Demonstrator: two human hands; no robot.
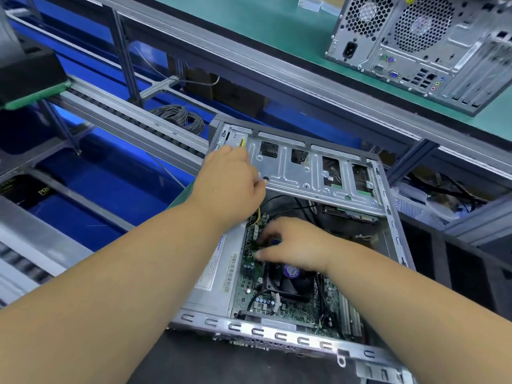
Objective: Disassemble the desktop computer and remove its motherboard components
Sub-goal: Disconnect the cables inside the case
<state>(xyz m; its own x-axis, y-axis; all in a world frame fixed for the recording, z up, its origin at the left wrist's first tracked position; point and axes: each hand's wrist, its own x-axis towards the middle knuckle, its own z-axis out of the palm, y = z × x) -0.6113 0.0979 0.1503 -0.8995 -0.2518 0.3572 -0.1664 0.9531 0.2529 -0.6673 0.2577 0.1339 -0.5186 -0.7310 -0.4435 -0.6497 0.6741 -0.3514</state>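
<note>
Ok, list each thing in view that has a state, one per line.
open computer case: side panel off, lying flat
drive cage: swung up, held by left hand
motherboard: still mounted inside
CPU fan: still in place
right hand: fingers down on the board
second computer: closed, upright

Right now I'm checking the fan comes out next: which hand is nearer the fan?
Right. The right hand is at the fan's upper edge; the left hand is farther up, on the metal drive cage.

One head-worn wide-angle camera looks forward and steeply down, close over the open computer case (299, 239) and both forearms; a shelf lies beyond.
</note>
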